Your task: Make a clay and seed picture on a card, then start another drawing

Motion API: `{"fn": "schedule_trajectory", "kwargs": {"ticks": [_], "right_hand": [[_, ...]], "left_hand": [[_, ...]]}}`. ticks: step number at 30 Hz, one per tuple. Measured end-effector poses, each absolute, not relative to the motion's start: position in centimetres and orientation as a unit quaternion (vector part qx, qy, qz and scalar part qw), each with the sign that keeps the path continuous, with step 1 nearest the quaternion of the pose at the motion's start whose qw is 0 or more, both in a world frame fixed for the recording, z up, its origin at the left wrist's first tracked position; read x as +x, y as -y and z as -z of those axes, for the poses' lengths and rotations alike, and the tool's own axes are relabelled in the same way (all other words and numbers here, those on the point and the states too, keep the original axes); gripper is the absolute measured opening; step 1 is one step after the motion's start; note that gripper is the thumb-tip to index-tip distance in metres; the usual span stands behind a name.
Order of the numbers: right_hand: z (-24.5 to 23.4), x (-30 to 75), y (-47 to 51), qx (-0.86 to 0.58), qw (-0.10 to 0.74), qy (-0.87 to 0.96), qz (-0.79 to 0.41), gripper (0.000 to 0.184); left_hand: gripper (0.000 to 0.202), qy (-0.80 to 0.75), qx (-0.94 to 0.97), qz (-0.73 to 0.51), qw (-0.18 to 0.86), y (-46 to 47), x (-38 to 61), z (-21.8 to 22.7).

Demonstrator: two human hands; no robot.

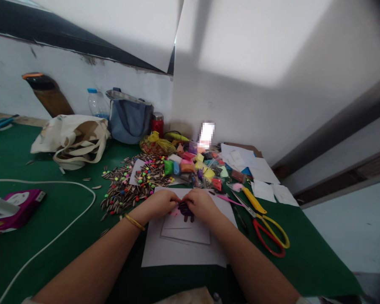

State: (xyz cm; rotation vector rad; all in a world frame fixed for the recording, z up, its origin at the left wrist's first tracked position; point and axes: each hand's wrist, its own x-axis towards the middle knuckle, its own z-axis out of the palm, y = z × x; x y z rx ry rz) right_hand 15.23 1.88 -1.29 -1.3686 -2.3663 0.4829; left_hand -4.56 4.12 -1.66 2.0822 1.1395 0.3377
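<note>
My left hand, with a gold bangle on its wrist, is closed in a pinch. Its fingertips meet those of my right hand, also pinched, at the top edge of a dark purple figure with two short brown legs. The figure, seemingly of modelling clay, lies on a small stack of white paper, and a pink mark shows at its left. Beneath the stack is a larger white sheet. Whatever sits between the fingertips is too small and hidden to name.
Sunflower seeds mixed with coloured beads lie left, behind them bagged coloured clay. Scissors, a yellow-handled cutter and a dark pen lie right. Left stand a canvas bag and blue bag; a white cable curves nearby.
</note>
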Motion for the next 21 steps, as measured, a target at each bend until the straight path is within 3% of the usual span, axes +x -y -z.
{"fn": "schedule_trajectory", "kwargs": {"ticks": [7, 10, 14, 17, 21], "right_hand": [[1.0, 16.1, -1.9, -0.509, 0.212, 0.816, -0.175, 0.026], [1.0, 16.4, -1.7, -0.521, 0.278, 0.79, -0.165, 0.026], [0.6, 15.9, -0.8, -0.488, 0.38, 0.775, -0.125, 0.023], [0.4, 15.0, 0.0, -0.445, 0.393, 0.798, -0.105, 0.022], [0.4, 13.8, 0.6, -0.402, 0.345, 0.843, -0.096, 0.022]], "left_hand": [[0.03, -0.494, 0.728, -0.229, 0.417, -4.5, -4.6, 1.8], [0.02, -0.509, 0.548, -0.34, 0.57, -4.3, -4.1, 0.9], [0.027, -0.387, 0.176, -0.407, 0.809, -3.6, -3.4, -0.5], [0.032, -0.335, 0.062, -0.441, 0.83, -3.1, -2.9, -1.0], [0.036, -0.336, 0.062, -0.427, 0.837, -2.5, -2.3, -1.0]]}}
